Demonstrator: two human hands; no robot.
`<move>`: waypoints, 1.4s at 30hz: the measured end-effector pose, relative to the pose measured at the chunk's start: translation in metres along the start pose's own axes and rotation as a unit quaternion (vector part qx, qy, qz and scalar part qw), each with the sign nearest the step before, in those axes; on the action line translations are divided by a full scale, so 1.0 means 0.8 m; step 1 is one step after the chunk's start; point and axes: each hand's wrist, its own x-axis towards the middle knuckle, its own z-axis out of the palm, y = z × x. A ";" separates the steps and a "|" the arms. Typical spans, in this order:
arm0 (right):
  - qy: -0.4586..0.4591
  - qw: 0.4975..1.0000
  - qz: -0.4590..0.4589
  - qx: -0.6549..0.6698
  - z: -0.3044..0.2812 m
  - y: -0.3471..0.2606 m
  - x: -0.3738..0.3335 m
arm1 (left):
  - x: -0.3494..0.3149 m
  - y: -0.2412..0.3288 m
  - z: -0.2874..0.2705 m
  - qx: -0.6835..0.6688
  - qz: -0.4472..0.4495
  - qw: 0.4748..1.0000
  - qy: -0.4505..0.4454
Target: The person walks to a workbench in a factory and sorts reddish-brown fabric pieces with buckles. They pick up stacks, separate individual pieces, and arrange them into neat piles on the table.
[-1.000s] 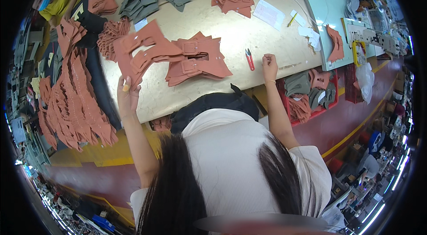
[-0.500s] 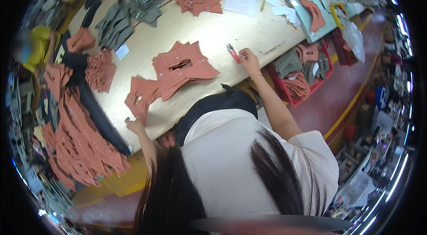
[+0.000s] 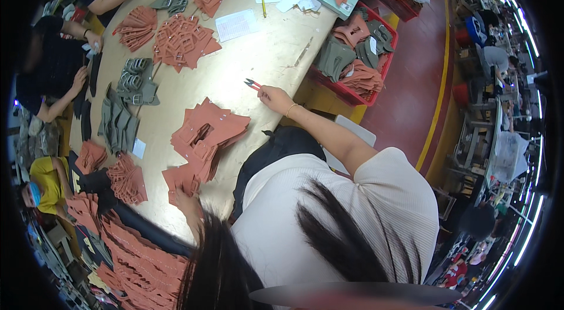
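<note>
My right hand [image 3: 274, 98] reaches out over the tan worktable [image 3: 264, 51], its fingers closed on the end of small red-handled snips [image 3: 252, 83]. At the table's near edge my left hand [image 3: 189, 199] grips a terracotta cut leather piece [image 3: 181, 178]. Just beyond that piece lies a stack of the same terracotta pieces [image 3: 207, 134], between my two hands. My hair and pale ribbed top fill the lower middle of the view.
More terracotta stacks [image 3: 183, 41] and grey strap pieces [image 3: 117, 122] cover the table's far side. A white paper sheet [image 3: 236, 24] and a yellow pencil [image 3: 264, 6] lie there too. A red crate [image 3: 352, 63] of cut pieces stands at the right. Co-workers' hands [image 3: 79, 78] work at the far left.
The view has swung left and tilted. My right hand has closed in on the snips that lay beside it. My left hand has drawn back to the near edge with one piece.
</note>
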 end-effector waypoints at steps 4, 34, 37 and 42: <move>-0.001 1.000 0.006 -0.015 -0.002 0.011 -0.011 | 0.022 -0.040 0.032 -0.022 0.019 0.998 0.052; 0.034 0.998 0.021 -0.043 0.007 0.016 -0.067 | 0.033 -0.010 0.014 -0.092 0.065 0.992 -0.052; 0.027 0.999 0.025 -0.031 0.001 0.017 -0.071 | 0.019 -0.026 0.023 -0.001 0.044 0.999 0.002; -0.003 0.998 0.065 0.003 -0.008 0.006 -0.059 | -0.014 -0.038 0.013 -0.003 -0.102 0.994 0.035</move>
